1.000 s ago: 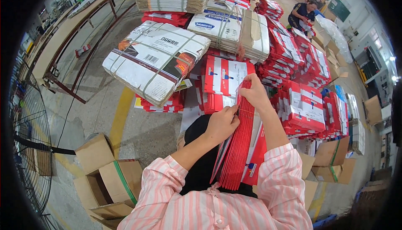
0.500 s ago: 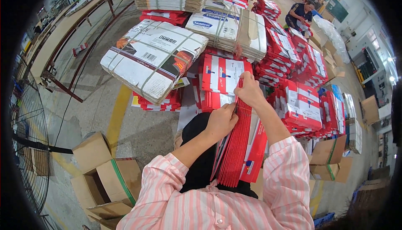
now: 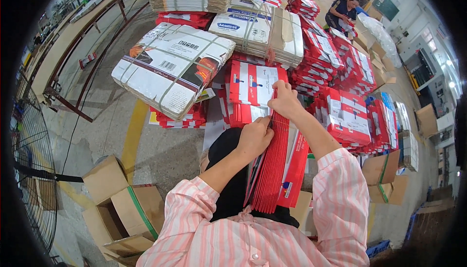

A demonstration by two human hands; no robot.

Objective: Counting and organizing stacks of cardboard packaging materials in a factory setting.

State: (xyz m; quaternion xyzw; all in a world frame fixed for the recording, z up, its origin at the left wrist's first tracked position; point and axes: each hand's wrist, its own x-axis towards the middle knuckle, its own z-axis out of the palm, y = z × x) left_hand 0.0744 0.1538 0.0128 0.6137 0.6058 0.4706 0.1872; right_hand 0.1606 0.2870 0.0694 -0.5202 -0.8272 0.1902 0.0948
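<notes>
A thick stack of flat red cartons stands on edge against my lap, over a black cloth. My left hand grips the stack's left side near its top edge. My right hand pinches the top of the same stack a little further away. Just beyond my hands lies a pile of red and white flat cartons.
Strapped bundles of white printed cartons and more bundles lie ahead. Red carton piles run along the right. Open brown boxes sit at lower left beside a fan guard. A seated person works far back.
My hands and the red stack stay almost in place; the right hand has shifted slightly up along the stack's top edge. The view has tilted a little.
</notes>
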